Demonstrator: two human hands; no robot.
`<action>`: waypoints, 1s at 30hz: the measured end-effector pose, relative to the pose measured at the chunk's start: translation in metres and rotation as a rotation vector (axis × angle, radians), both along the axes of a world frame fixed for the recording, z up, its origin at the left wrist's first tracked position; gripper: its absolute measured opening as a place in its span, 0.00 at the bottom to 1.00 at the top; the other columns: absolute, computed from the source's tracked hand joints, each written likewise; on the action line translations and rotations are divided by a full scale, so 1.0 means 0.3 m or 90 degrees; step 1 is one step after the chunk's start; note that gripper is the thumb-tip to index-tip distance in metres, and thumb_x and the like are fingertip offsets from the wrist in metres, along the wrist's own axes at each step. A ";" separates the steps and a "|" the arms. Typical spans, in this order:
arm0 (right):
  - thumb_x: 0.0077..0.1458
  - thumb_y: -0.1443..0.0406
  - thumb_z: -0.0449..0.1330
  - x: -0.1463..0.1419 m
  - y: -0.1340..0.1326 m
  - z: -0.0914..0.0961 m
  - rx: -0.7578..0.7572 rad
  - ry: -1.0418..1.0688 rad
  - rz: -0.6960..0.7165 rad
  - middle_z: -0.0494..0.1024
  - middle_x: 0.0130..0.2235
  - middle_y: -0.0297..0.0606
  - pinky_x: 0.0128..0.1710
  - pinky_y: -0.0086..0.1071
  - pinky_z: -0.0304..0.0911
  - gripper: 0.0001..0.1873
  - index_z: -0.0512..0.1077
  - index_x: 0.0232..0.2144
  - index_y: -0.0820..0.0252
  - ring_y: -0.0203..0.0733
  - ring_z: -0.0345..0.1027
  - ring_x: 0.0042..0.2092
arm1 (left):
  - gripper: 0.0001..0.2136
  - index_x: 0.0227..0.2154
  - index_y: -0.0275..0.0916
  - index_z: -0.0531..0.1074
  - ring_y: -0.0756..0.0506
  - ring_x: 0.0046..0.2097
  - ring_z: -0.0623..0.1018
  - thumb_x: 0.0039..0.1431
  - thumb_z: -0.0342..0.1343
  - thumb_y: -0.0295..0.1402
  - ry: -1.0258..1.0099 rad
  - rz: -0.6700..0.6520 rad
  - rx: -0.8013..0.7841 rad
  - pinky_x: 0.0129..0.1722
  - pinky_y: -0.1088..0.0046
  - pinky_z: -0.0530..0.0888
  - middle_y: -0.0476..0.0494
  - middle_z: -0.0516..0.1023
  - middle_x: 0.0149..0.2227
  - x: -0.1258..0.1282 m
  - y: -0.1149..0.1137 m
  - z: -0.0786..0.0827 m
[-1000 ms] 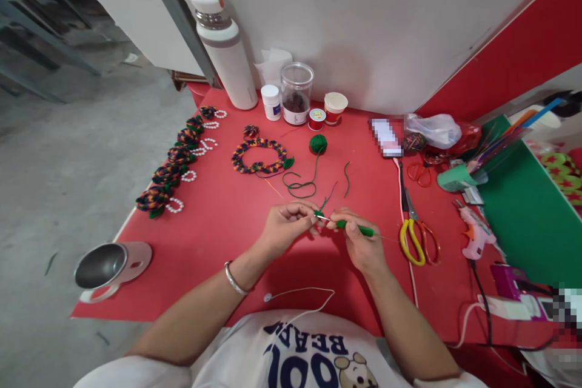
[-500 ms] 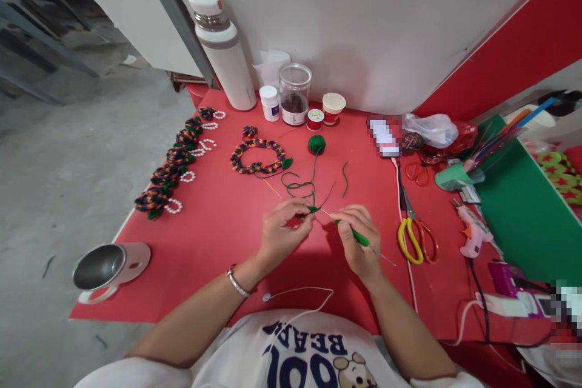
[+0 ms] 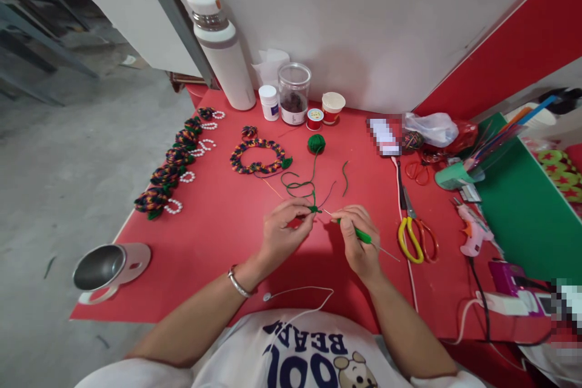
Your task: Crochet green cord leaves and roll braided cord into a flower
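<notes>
My left hand (image 3: 286, 227) pinches a small piece of green crochet work (image 3: 313, 209) between thumb and fingers. A crochet hook (image 3: 362, 235) with a green handle is gripped in my right hand (image 3: 359, 239), its thin metal tip close to the right end of the green piece. Whether the tip touches the yarn I cannot tell. Green yarn (image 3: 297, 185) loops from the piece back to a green yarn ball (image 3: 316, 144). Beyond my left hand lies a multicoloured crocheted ring (image 3: 258, 156) with a green leaf.
Several multicoloured crocheted flowers (image 3: 166, 174) with bead loops line the left edge, near a mug (image 3: 136, 260). A tall bottle (image 3: 225, 54) and a clear jar (image 3: 294, 94) stand at the back. Scissors (image 3: 410, 239) and a pink glue gun (image 3: 473, 233) lie right.
My right hand has drawn the hook slightly to the right, away from the green piece. My left hand has barely shifted.
</notes>
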State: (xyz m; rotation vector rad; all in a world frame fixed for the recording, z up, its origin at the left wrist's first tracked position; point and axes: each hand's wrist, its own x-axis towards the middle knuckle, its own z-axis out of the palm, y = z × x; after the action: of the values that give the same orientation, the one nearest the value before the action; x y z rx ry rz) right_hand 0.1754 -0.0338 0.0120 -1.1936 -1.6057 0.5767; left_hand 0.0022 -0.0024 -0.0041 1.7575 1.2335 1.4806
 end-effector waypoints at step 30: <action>0.57 0.60 0.66 0.002 0.018 -0.015 -0.198 0.084 0.036 0.73 0.32 0.33 0.29 0.29 0.59 0.10 0.77 0.41 0.55 0.33 0.60 0.27 | 0.04 0.32 0.39 0.80 0.48 0.34 0.81 0.55 0.61 0.26 -0.066 -0.098 -0.086 0.35 0.74 0.78 0.43 0.83 0.32 0.003 -0.004 0.000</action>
State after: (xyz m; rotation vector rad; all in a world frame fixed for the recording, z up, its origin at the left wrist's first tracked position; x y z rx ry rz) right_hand 0.1759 -0.0283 0.0074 -1.3089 -1.4772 0.9480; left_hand 0.0030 -0.0036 -0.0041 1.6285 1.0933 1.3495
